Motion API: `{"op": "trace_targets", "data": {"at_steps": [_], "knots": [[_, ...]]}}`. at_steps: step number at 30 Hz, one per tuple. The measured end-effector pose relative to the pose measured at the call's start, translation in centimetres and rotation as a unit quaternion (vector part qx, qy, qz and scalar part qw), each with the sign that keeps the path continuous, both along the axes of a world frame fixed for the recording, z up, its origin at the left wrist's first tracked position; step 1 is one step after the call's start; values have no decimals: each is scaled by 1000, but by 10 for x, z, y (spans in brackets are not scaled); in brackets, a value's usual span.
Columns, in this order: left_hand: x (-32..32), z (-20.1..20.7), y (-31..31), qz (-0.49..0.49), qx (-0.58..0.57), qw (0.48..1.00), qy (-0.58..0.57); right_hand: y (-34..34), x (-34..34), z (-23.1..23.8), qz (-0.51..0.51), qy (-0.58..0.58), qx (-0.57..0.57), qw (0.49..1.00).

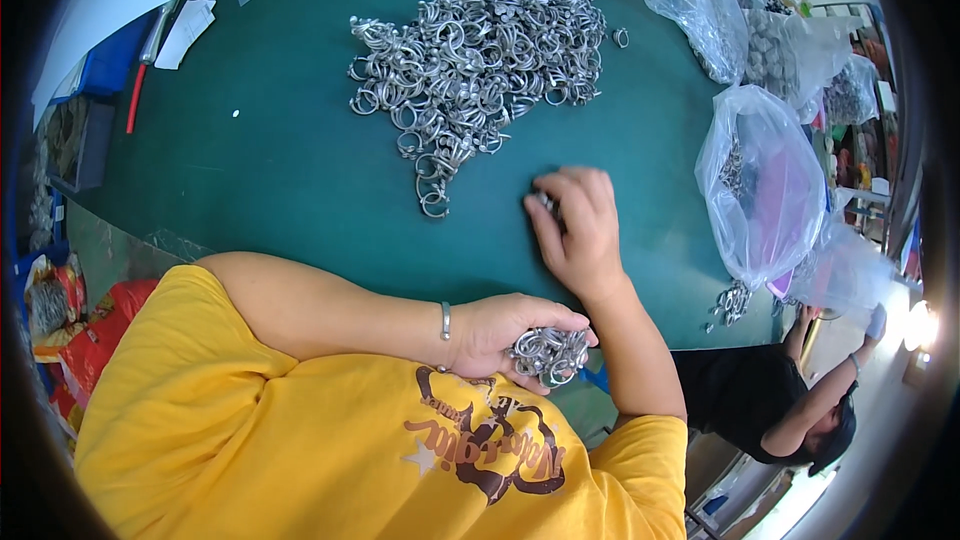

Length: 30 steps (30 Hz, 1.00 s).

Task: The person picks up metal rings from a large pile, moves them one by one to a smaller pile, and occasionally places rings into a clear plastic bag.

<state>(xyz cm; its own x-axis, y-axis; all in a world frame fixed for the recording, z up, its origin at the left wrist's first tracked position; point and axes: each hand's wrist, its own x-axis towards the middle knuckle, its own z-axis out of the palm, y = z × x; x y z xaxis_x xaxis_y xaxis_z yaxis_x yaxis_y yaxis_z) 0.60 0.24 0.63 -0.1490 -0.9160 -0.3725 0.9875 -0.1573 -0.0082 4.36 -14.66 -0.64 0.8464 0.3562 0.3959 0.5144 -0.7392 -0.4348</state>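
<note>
Well left of both hands, a slim rod with a red end point(136, 100) lies on the smooth green table point(250, 200). Ahead of the hands spreads a tangled pile of round, silvery metal rings point(500, 40). The left hand point(490, 330), just before the yellow cotton-like shirt point(330, 440), cups a shiny ring cluster point(548, 355). The right hand point(585, 230) pinches a small metallic piece point(545, 202), partly hidden. Right of it sits a crinkled clear plastic bag point(720, 180); farther right, a person in black point(740, 400) and cluttered shelves point(865, 155).
</note>
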Motion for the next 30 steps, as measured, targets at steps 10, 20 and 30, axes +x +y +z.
{"op": "trace_targets", "data": {"at_steps": [10,20,30], "knots": [[0,0,1,10,-14,1000,4,25,45,-7,-93,12,103,990],[9,-1,0,150,-3,988,32,-17,0,-3,-137,-21,127,982],[67,42,-91,262,47,964,-23,-95,-10,75,-388,-202,226,870]]}}
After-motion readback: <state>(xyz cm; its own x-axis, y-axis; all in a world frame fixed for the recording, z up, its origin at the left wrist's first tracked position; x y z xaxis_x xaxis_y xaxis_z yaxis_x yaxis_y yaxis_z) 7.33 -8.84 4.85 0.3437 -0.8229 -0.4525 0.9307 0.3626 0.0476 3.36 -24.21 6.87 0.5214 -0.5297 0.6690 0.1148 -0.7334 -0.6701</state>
